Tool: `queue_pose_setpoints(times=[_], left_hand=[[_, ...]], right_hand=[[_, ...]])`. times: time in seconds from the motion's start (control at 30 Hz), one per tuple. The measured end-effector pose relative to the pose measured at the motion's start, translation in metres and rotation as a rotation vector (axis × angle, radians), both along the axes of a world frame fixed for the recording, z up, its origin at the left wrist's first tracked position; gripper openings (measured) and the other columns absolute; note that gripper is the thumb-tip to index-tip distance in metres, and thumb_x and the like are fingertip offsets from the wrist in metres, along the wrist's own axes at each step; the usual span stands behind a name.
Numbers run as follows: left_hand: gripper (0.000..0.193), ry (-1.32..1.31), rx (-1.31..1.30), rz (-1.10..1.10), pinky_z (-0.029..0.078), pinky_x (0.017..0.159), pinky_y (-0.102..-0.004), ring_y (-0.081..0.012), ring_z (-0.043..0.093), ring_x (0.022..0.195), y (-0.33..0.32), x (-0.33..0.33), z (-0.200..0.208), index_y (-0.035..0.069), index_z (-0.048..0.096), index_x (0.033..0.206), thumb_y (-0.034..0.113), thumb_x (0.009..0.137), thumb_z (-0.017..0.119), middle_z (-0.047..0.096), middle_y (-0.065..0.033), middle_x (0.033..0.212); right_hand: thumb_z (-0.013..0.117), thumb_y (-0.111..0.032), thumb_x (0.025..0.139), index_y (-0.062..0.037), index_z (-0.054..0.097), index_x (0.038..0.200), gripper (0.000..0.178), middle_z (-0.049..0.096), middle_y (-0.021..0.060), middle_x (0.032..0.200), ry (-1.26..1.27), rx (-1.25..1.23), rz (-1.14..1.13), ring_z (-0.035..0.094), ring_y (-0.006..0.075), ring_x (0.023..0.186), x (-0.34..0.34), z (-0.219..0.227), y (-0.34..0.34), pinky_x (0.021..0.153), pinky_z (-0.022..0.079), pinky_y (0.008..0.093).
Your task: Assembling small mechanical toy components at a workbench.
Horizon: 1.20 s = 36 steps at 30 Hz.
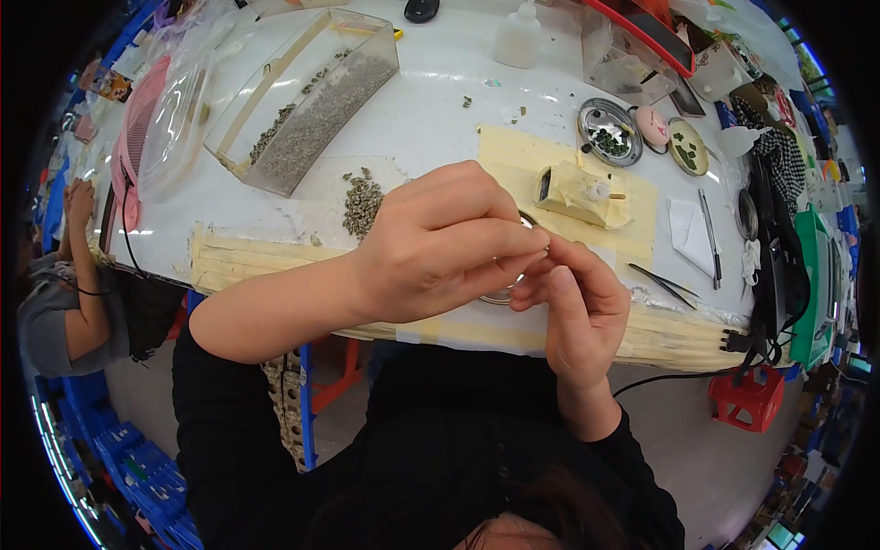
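Note:
My left hand (440, 234) reaches across in front of me, its thumb and fingertips pinched together. My right hand (587, 316) meets it fingertip to fingertip, thumb and fingers drawn in. Whatever sits between the fingertips is too small to name. Below them, mostly hidden, shows the rim of a round shiny dish (498, 296). A pile of small grey-green pieces (363, 203) lies just beyond my left hand. Past my right hand stands a block wrapped in yellowish tape (579, 194) with a white knob on it. Dark tweezers (664, 284) rest to its right.
At the back left, a clear bin (374, 66) holds many small grey pieces. Back right are a metal dish (594, 108) with dark green bits, a pink round object (652, 126) and a white squeeze bottle (519, 38). A co-worker's hand (79, 203) shows far left.

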<state>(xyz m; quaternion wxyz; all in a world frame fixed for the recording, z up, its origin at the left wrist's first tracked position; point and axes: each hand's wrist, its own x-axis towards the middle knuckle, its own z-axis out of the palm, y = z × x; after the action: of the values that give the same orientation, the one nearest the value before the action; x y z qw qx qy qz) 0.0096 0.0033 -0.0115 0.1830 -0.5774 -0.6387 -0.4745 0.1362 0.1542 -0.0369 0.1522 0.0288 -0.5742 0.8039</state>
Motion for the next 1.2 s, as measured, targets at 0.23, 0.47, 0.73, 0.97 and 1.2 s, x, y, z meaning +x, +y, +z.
queue_pose_setpoints(times=[0.23, 0.47, 0.73, 0.97, 1.2], left_hand=[[0.032, 0.022, -0.024, -0.040, 0.044, 0.055, -0.0273, -0.0159, 0.059, 0.066, 0.0002, -0.0007, -0.0001, 0.005, 0.074, 0.097, 0.000, 0.066, 0.082, 0.063, -0.0019, 0.078], [0.031, 0.004, -0.030, -0.073, 0.045, 0.055, -0.0275, -0.0164, 0.059, 0.066, -0.0012, 0.0013, 0.0015, 0.004, 0.073, 0.096, 0.002, 0.067, 0.082, 0.063, -0.0024, 0.078], [0.030, 0.029, -0.009, -0.095, 0.044, 0.054, -0.0274, -0.0171, 0.059, 0.066, 0.0014, 0.0017, 0.0009, 0.003, 0.072, 0.094, 0.002, 0.066, 0.082, 0.063, -0.0033, 0.076], [0.027, -0.013, -0.011, -0.004, 0.042, 0.052, -0.0271, -0.0164, 0.057, 0.063, 0.0028, 0.0015, -0.0011, 0.003, 0.072, 0.091, -0.001, 0.065, 0.081, 0.061, -0.0036, 0.073], [0.027, -0.029, -0.001, 0.011, 0.042, 0.053, -0.0263, -0.0147, 0.057, 0.063, 0.0019, 0.0010, 0.0011, 0.004, 0.073, 0.092, -0.003, 0.067, 0.080, 0.060, -0.0022, 0.072]], right_hand=[[0.054, -0.005, 0.099, 0.0074, 0.058, 0.120, 0.025, 0.068, 0.0127, 0.096, -0.032, -0.035, -0.003, 0.067, 0.0140, 0.081, 0.0009, 0.0009, 0.0007, 0.074, 0.057, 0.0275], [0.058, -0.009, 0.098, 0.0063, 0.056, 0.113, 0.021, 0.067, 0.0118, 0.091, -0.104, -0.188, 0.089, 0.067, 0.0147, 0.078, -0.0023, 0.0048, 0.0036, 0.071, 0.058, 0.0275], [0.059, -0.006, 0.097, 0.0034, 0.055, 0.105, 0.013, 0.066, 0.0108, 0.087, -0.062, -0.188, 0.065, 0.067, 0.0142, 0.076, -0.0025, 0.0005, 0.0044, 0.069, 0.057, 0.0270], [0.059, -0.003, 0.096, 0.0045, 0.061, 0.108, 0.014, 0.064, 0.0114, 0.095, 0.073, -0.064, -0.050, 0.066, 0.0149, 0.076, -0.0006, -0.0007, -0.0003, 0.069, 0.056, 0.0266], [0.056, -0.002, 0.098, 0.0059, 0.065, 0.114, 0.021, 0.063, 0.0122, 0.097, 0.020, -0.046, -0.072, 0.066, 0.0156, 0.077, 0.0008, -0.0014, 0.0021, 0.068, 0.056, 0.0275]])
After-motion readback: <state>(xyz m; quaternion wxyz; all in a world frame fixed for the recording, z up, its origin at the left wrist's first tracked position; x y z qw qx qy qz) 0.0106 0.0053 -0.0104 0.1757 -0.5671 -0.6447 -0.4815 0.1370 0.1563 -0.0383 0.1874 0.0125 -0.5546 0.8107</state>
